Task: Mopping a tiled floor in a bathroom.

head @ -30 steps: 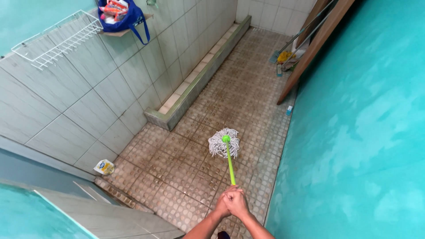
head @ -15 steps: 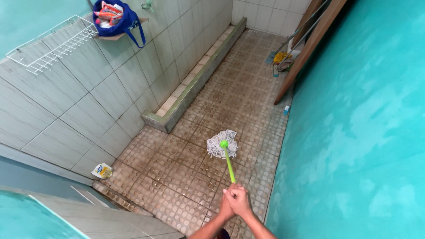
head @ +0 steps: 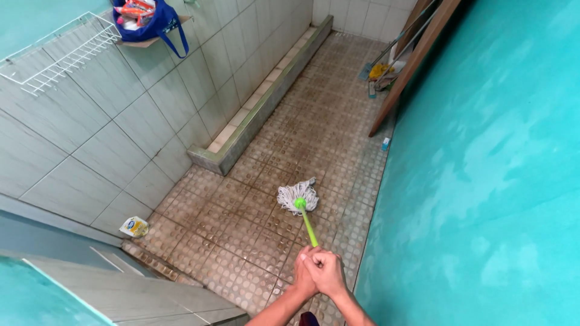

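Both hands meet at the near edge of the view, the left hand (head: 304,268) and the right hand (head: 328,273) wrapped tight together around the top of a bright green mop handle (head: 309,227). Gripping it one against the other, at the very end, seems to give reach and leverage for pushing the mop away from the body. The handle slopes down and away to a white string mop head (head: 297,194), which is splayed flat on the brown patterned floor tiles (head: 241,223), near the middle of a narrow room.

To the left stands a wall of pale green tiles (head: 121,133) with a low raised tiled curb (head: 260,108) running along its foot into the distance. To the right is a plain turquoise wall (head: 483,157).

Packages and small items sit out of the mop's way: a small flattened sachet (head: 134,226) — white with yellow and blue patches — lies on the floor at the near left against the wall. High on the far left, a blue bag (head: 148,21) holding red and orange packets rests on a small shelf beside an empty white wire rack (head: 66,51). At the far right, a wooden plank (head: 417,60) leans against the turquoise wall, with yellow and blue cleaning bits (head: 379,72) behind it — too small to make out — and a little blue object (head: 385,143) at its foot.
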